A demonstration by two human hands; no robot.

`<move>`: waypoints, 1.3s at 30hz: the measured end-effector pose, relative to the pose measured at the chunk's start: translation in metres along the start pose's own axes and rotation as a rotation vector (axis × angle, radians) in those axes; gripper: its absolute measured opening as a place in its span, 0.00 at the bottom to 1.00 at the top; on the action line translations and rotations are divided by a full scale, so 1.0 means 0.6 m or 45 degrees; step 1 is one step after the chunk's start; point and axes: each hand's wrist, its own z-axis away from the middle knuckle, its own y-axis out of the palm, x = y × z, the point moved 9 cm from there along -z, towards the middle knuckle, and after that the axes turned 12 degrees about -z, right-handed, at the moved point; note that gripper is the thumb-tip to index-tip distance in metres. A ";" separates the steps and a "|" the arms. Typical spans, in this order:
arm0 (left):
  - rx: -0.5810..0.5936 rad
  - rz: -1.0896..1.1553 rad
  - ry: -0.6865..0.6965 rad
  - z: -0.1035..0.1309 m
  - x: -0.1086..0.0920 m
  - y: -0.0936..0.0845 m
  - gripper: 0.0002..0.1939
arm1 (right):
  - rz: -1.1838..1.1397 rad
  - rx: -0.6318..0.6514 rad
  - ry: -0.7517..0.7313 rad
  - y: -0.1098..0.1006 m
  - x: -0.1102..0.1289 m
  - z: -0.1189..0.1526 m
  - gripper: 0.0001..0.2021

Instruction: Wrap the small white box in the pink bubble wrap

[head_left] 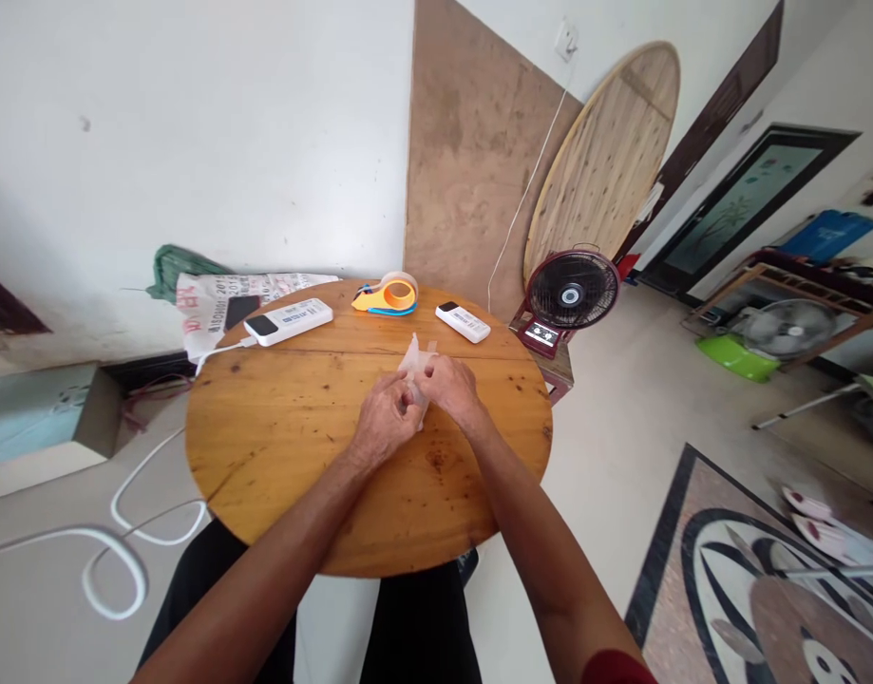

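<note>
Clear film or tape, a small crumpled piece (416,366), sits pinched between both hands near the middle of the round wooden table (279,437). The left hand (385,423) is curled into a loose fist with thumb and fingertips closed on the piece's lower edge; the right hand (446,388) meets it from the other side, fingers closed on the same piece. The piece is small and see-through, so whether it is tape or a thin bag is hard to tell.

The step in hand looks like working the piece with the fingers, peeling or unfolding it, with both grips close together. Judged from this, the next move calls for a fine pull with the fingertips while the other hand holds firm, since thin film tends to cling or tear.

Both forearms reach in from the table's near edge and converge, wrists low over the wood, the right arm coming in at a steeper slant than the left.

Beyond the hands, at the table's far edge, lie 3 things: an orange tape dispenser (386,295), a white remote (463,322) to its right, and a larger white device (289,322) to its left with a white cable (133,518) running off the table to the floor
</note>
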 end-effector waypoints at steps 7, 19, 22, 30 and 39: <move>0.073 -0.016 -0.019 -0.004 0.001 0.005 0.06 | -0.207 -0.179 -0.022 0.005 -0.026 -0.007 0.10; 0.188 0.128 -0.062 -0.010 0.005 0.014 0.03 | -0.731 -0.263 -0.141 0.001 -0.042 -0.005 0.11; 0.208 0.167 -0.071 -0.010 0.006 0.017 0.02 | -0.788 -0.252 -0.177 0.010 -0.041 -0.009 0.12; 0.216 0.141 -0.081 -0.009 0.006 0.015 0.03 | -1.060 -0.099 -0.186 0.036 -0.055 -0.023 0.08; 0.039 -0.087 -0.082 -0.008 0.005 -0.008 0.04 | -0.995 -0.049 -0.260 0.059 -0.048 -0.024 0.08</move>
